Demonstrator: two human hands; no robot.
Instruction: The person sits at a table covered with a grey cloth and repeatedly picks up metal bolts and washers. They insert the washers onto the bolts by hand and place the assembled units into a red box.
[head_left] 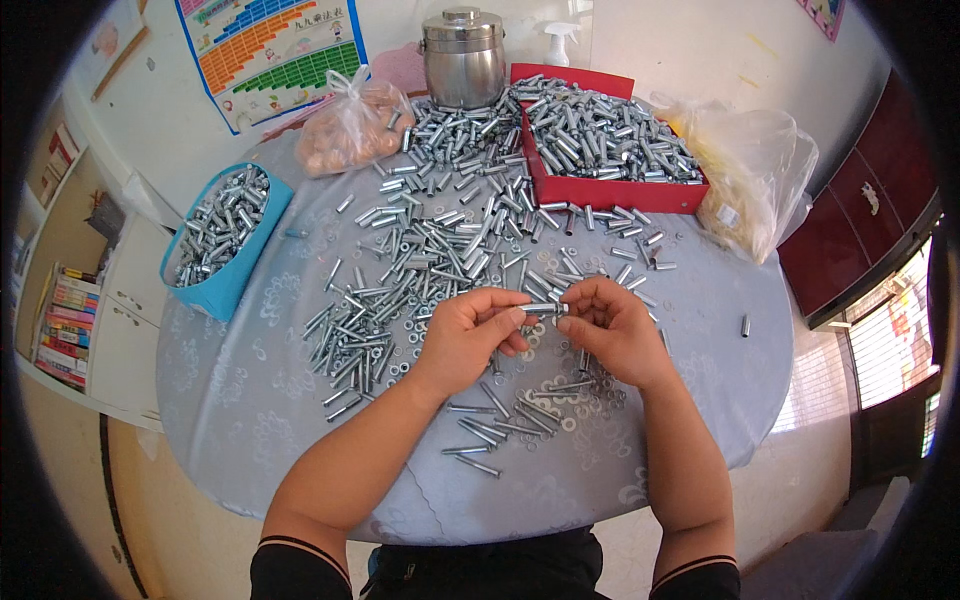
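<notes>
Over the near middle of the table I hold one silver sleeve anchor bolt (pixel 541 309) level between both hands. My left hand (pixel 460 342) pinches its left end between thumb and forefinger. At the other end, the fingertips of my right hand (pixel 617 332) close around what looks like its nut end; they partly cover it. Loose bolts (pixel 478 432) lie below my hands, close to scattered washers (pixel 568 424). Left of my left hand spreads a pile of long bolts and nuts (pixel 350 350). Metal sleeves (pixel 430 262) are heaped beyond my hands.
A red box (pixel 620 197) full of sleeve anchors stands at the back right. At the left edge sits a blue bin (pixel 222 292) of similar parts. Behind are a tied bag of round brown items (pixel 345 135), a steel pot (pixel 463 65) and a clear plastic bag (pixel 765 170).
</notes>
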